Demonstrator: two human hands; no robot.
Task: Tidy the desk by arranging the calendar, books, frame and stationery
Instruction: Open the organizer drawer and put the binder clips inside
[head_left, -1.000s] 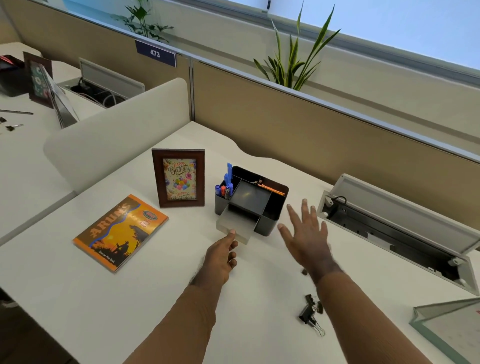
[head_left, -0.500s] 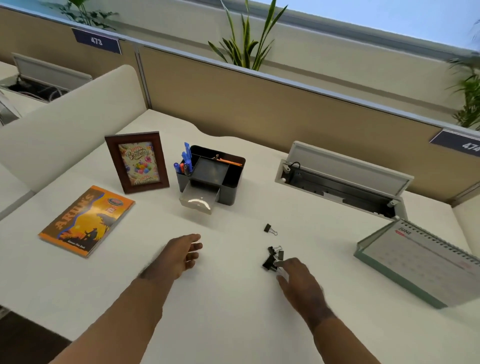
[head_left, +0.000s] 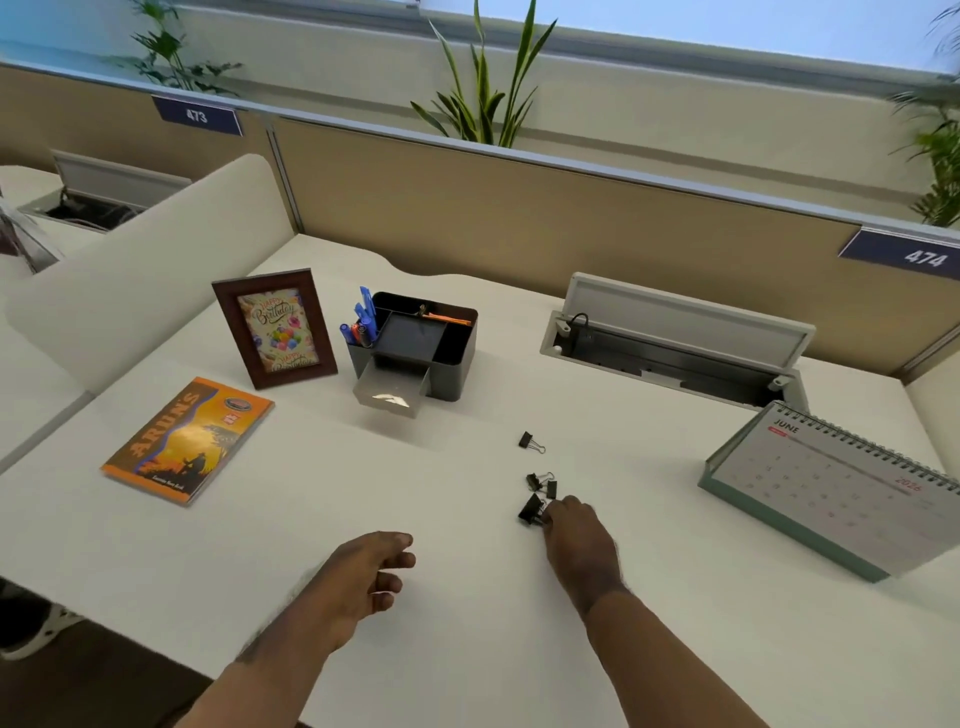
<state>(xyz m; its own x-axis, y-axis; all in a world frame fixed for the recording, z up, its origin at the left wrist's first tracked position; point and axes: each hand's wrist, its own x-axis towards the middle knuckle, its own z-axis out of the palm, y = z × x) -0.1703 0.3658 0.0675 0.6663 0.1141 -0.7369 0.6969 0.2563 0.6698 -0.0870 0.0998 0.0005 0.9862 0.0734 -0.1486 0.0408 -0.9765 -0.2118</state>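
Right hand (head_left: 579, 540) fingertips on large binder clip (head_left: 531, 510) mid-table, grip unclear; left hand (head_left: 363, 571) loosely curled, empty, toward table's near edge.

Matt white desk (head_left: 260, 545), dark wood-look frame (head_left: 274, 328), glossy book (head_left: 188, 440), smooth grey plastic organiser (head_left: 447, 364).
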